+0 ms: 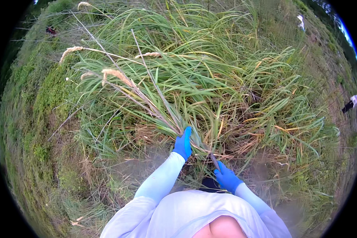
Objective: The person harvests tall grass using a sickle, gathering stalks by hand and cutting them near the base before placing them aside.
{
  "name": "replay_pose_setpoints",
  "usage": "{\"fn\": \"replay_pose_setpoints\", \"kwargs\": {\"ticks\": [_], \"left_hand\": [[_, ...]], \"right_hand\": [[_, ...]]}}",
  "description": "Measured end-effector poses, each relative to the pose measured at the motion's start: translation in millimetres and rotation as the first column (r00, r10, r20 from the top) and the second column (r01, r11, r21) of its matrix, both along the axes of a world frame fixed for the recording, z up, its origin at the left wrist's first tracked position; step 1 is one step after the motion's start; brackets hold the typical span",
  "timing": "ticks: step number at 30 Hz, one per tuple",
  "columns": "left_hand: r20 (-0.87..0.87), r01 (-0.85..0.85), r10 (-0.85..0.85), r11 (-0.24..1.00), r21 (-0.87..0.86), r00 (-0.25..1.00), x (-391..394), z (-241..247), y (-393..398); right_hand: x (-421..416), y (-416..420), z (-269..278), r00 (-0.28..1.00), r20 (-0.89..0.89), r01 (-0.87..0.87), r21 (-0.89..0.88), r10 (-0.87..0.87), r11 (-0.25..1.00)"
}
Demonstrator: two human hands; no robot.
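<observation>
In a blue glove, my left hand grips a bunch of long grass with dry stalks among the green blades. Pale, fluffy seed heads top some stalks, which lean up and to the left. My right hand, also gloved in blue, is closed around the dark handle of a hand tool. The tool's far end disappears among the grass bases just right of my left hand, so its kind cannot be made out.
A dense clump of tall grass spreads ahead and to the right. Cut-looking blades lie at lower left, near low leafy growth. At the right rim is a partly visible dark shape with a white part; a white object is farther off.
</observation>
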State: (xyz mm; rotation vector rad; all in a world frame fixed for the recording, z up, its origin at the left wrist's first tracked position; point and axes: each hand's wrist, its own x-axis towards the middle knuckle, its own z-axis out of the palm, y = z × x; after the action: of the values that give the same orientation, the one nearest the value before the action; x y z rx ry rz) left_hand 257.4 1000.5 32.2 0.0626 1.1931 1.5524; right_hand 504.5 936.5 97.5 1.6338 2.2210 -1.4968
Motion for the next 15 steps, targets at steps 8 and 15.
{"fn": "replay_pose_setpoints", "kwargs": {"ticks": [8, 15], "left_hand": [[-0.145, -0.183, 0.153, 0.957, -0.226, 0.977, -16, -13, -10], [-0.095, -0.161, 0.144, 0.966, -0.202, 0.985, -35, -37, -23]], "right_hand": [[83, -46, 37, 0.971, 0.116, -0.209, -0.012, 0.209, 0.978], [115, -65, 73, 0.971, 0.232, -0.069, 0.006, 0.066, 0.998]]}}
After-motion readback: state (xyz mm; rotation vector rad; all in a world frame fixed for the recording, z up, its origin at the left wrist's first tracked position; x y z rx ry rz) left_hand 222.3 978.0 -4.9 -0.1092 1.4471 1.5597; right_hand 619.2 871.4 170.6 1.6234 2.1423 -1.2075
